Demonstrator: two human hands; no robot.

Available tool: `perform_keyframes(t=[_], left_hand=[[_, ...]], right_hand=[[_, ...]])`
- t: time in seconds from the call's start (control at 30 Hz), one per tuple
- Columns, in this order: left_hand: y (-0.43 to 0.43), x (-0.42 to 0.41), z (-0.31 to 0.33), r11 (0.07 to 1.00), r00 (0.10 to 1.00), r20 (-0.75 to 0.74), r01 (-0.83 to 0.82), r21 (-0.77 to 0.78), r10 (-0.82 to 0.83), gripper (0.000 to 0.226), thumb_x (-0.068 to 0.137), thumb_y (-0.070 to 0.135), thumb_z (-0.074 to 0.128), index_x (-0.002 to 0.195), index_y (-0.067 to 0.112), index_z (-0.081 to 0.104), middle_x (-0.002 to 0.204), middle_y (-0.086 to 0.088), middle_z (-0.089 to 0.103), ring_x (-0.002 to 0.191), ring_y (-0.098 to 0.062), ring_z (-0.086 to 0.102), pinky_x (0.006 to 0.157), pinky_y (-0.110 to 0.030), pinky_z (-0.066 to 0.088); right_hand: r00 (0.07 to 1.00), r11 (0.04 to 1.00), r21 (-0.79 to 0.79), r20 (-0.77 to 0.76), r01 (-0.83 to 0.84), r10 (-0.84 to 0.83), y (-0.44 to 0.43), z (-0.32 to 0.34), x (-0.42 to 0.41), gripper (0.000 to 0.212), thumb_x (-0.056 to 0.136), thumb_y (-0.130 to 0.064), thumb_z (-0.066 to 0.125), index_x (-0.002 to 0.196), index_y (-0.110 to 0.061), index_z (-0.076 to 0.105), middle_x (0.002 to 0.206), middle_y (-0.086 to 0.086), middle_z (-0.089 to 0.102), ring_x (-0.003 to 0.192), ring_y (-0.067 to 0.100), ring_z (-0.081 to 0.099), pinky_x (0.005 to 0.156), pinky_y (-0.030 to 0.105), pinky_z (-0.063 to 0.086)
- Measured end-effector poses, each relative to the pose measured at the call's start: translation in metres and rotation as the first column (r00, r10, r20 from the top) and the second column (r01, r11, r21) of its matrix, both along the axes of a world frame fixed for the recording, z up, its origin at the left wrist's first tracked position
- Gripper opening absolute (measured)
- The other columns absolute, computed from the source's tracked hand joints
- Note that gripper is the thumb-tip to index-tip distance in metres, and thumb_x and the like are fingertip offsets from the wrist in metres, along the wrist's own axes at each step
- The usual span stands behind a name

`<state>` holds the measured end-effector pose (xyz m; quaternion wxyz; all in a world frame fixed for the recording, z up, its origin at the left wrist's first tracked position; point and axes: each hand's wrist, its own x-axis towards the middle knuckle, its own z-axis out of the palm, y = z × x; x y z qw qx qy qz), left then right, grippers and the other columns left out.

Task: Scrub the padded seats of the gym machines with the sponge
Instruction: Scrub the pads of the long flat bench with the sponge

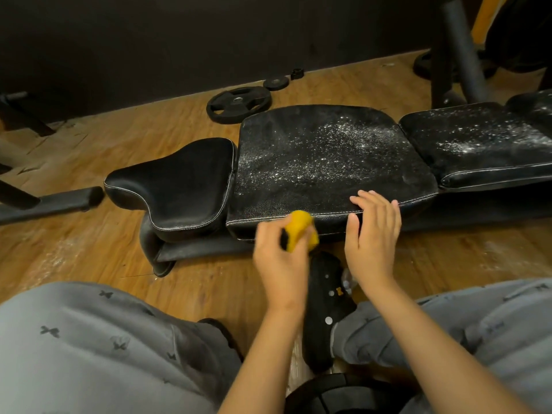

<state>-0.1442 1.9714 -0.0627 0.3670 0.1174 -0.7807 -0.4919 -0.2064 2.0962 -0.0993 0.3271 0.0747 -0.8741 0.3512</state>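
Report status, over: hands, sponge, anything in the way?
Left hand grips yellow sponge at near edge of middle pad. Right hand open, resting on that edge. Pad white-speckled, nothing blocking.

The left hand [280, 264] grips a yellow foam sponge [300, 231] at the front edge of the wide black padded vinyl seat [322, 156], which is speckled white. The right hand [373, 243] rests on the same edge, fingers straight. A round black weight plate [239, 104] lies on the wooden floor [98, 138] behind.
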Motion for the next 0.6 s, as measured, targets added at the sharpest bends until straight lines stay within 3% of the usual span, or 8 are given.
perform_keyframes(t=[0.07, 0.17, 0.3, 0.4, 0.5, 0.6], left_hand=[[0.016, -0.003, 0.003, 0.994, 0.997, 0.023, 0.075, -0.079, -0.074, 0.021, 0.077, 0.008, 0.08, 0.095, 0.01, 0.069, 0.093, 0.001, 0.061, 0.091, 0.01, 0.053, 0.082, -0.005, 0.038], [0.007, -0.002, 0.0, 0.997, 0.999, 0.006, 0.037, -0.067, -0.037, 0.019, 0.078, 0.01, 0.079, 0.092, 0.01, 0.067, 0.094, 0.0, 0.059, 0.09, 0.008, 0.052, 0.082, -0.006, 0.037], [-0.034, 0.001, -0.013, 0.965, 0.971, -0.004, -0.238, 0.109, 0.24, 0.019, 0.088, 0.018, 0.07, 0.093, 0.015, 0.052, 0.094, -0.007, 0.052, 0.085, -0.009, 0.049, 0.081, -0.028, 0.043], [-0.045, 0.0, -0.024, 0.912, 0.941, 0.035, -0.334, 0.24, 0.335, 0.019, 0.091, 0.026, 0.063, 0.088, 0.022, 0.045, 0.093, -0.011, 0.052, 0.082, -0.012, 0.05, 0.078, -0.031, 0.043], [-0.023, 0.003, -0.03, 0.932, 0.965, 0.063, -0.262, 0.249, 0.254, 0.02, 0.09, 0.033, 0.061, 0.085, 0.033, 0.041, 0.089, -0.008, 0.052, 0.082, -0.022, 0.051, 0.077, -0.04, 0.045], [0.017, 0.002, -0.03, 0.986, 0.995, 0.083, -0.061, 0.157, 0.049, 0.021, 0.087, 0.026, 0.068, 0.085, 0.023, 0.047, 0.087, -0.003, 0.052, 0.078, -0.01, 0.049, 0.075, -0.027, 0.044]], right_hand=[[1.0, 0.999, 0.024, 0.009, -0.025, 0.024, 0.005, 0.0, 0.0, 0.035, 0.098, -0.025, 0.036, 0.122, -0.011, 0.056, 0.132, 0.004, 0.055, 0.134, 0.019, 0.04, 0.12, 0.038, 0.011], [0.997, 0.995, 0.068, 0.007, -0.078, 0.077, 0.015, 0.0, -0.001, 0.036, 0.099, -0.027, 0.036, 0.126, -0.013, 0.055, 0.134, 0.002, 0.054, 0.135, 0.017, 0.038, 0.12, 0.036, 0.011], [0.997, 0.996, 0.047, 0.007, -0.079, 0.079, 0.014, -0.003, -0.001, 0.036, 0.101, -0.027, 0.033, 0.127, -0.013, 0.054, 0.135, 0.002, 0.053, 0.136, 0.016, 0.036, 0.12, 0.035, 0.009], [0.998, 0.998, 0.01, 0.008, -0.055, 0.055, 0.008, -0.003, -0.001, 0.036, 0.1, -0.025, 0.033, 0.126, -0.012, 0.055, 0.134, 0.002, 0.053, 0.135, 0.018, 0.037, 0.12, 0.039, 0.01], [0.998, 0.998, -0.004, 0.003, -0.055, 0.055, 0.007, -0.003, 0.0, 0.036, 0.1, -0.024, 0.033, 0.125, -0.011, 0.055, 0.133, 0.003, 0.053, 0.135, 0.018, 0.038, 0.12, 0.04, 0.01], [0.998, 0.998, -0.009, 0.009, -0.063, 0.063, 0.007, -0.001, 0.001, 0.035, 0.099, -0.023, 0.034, 0.125, -0.011, 0.055, 0.133, 0.003, 0.054, 0.134, 0.018, 0.038, 0.12, 0.038, 0.01]])
